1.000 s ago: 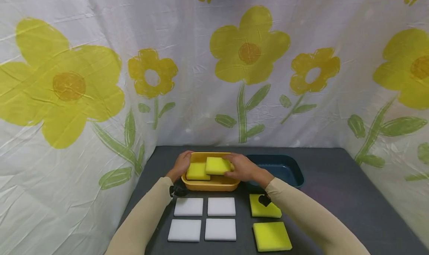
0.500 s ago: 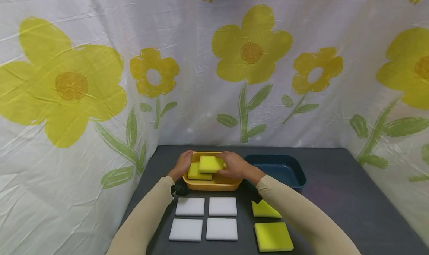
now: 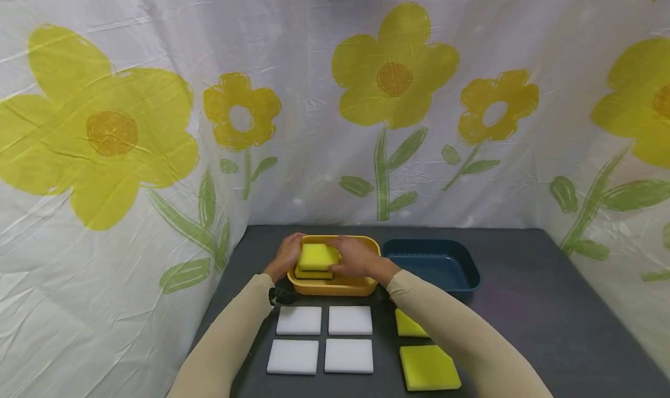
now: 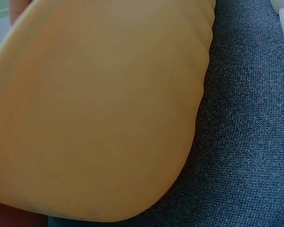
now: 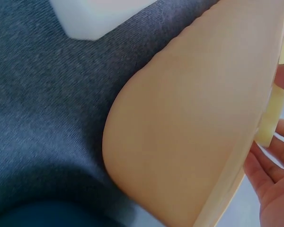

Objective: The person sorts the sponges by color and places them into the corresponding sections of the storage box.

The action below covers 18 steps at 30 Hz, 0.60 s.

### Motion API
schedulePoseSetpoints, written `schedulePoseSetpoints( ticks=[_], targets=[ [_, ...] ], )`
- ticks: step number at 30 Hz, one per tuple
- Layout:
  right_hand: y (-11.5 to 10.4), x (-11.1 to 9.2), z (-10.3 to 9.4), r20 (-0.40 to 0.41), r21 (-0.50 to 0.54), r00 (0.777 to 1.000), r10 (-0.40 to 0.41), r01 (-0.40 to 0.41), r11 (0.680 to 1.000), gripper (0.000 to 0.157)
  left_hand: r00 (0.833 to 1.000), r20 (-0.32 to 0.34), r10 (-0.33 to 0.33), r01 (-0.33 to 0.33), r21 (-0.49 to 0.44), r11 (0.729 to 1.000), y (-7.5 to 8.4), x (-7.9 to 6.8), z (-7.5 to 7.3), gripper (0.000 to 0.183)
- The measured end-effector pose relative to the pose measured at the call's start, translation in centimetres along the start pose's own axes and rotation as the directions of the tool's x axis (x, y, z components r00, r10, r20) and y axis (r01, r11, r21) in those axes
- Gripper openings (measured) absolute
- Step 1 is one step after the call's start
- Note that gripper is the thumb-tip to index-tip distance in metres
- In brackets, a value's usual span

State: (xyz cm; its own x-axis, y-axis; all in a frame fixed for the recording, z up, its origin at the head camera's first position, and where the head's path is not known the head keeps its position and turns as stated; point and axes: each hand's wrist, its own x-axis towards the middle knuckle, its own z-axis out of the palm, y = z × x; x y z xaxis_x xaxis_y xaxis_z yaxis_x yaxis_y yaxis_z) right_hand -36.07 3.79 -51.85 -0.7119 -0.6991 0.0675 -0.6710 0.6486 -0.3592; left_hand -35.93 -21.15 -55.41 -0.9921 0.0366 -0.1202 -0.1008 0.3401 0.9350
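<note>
My left hand [image 3: 286, 255] grips the left end of a yellow-orange plastic tub [image 3: 335, 291]. In the left wrist view, the outer wall of the tub [image 4: 104, 118] fills most of the picture. My right hand [image 3: 357, 258] reaches over the tub and holds a yellow sponge [image 3: 317, 257] by its right side. A second yellow sponge [image 3: 313, 275] lies in the left part of the tub, mostly covered by the held one. Seen from the right wrist, the sponge [image 5: 273, 113] shows as a pale strip past the tub's rim, with fingers at it.
A dark blue tub [image 3: 431, 258] stands right of the yellow-orange one. In front lie several white sponges [image 3: 292, 356] in two rows. Two more yellow sponges [image 3: 428, 368] lie to their right, the farther one partly under my right sleeve. Flowered cloth [image 3: 314, 200] hangs around the table.
My right hand has moved left with its sponge, from the middle of the tub to over the other sponge. The left hand has stayed at the tub's left end.
</note>
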Motion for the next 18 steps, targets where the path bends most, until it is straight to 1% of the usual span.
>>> schedulePoseSetpoints(
  ticks=[2,4,9,12,16,18],
  targets=[
    [0.8,0.6,0.8,0.003,-0.022,1.000,-0.005,0.005,1.000,0.072,1.000,-0.001,-0.004,0.004,-0.002,1.000,0.0,0.0,0.0,0.049],
    [0.6,0.8,1.0,0.012,-0.044,1.000,0.002,-0.001,0.999,0.071,1.000,-0.003,-0.005,0.005,0.002,1.000,0.0,0.0,0.1,0.049],
    [-2.7,-0.1,-1.4,0.049,-0.012,0.998,0.045,-0.044,0.999,0.067,1.000,-0.008,-0.006,0.006,0.015,1.000,-0.1,0.1,0.1,0.049],
    [-3.7,-0.4,-2.1,0.061,-0.015,0.996,0.065,-0.065,0.998,0.067,1.000,-0.004,-0.010,0.010,0.014,1.000,-0.1,0.1,0.1,0.049],
    [-3.8,-0.2,-2.1,0.059,-0.018,0.996,0.070,-0.069,0.997,0.067,1.000,-0.003,-0.016,0.016,0.010,1.000,0.0,0.1,0.0,0.049],
    [-3.2,0.2,-1.5,0.052,-0.004,0.997,0.063,-0.063,0.998,0.067,1.000,-0.002,-0.018,0.018,0.003,1.000,0.1,0.0,0.0,0.050]
  ],
)
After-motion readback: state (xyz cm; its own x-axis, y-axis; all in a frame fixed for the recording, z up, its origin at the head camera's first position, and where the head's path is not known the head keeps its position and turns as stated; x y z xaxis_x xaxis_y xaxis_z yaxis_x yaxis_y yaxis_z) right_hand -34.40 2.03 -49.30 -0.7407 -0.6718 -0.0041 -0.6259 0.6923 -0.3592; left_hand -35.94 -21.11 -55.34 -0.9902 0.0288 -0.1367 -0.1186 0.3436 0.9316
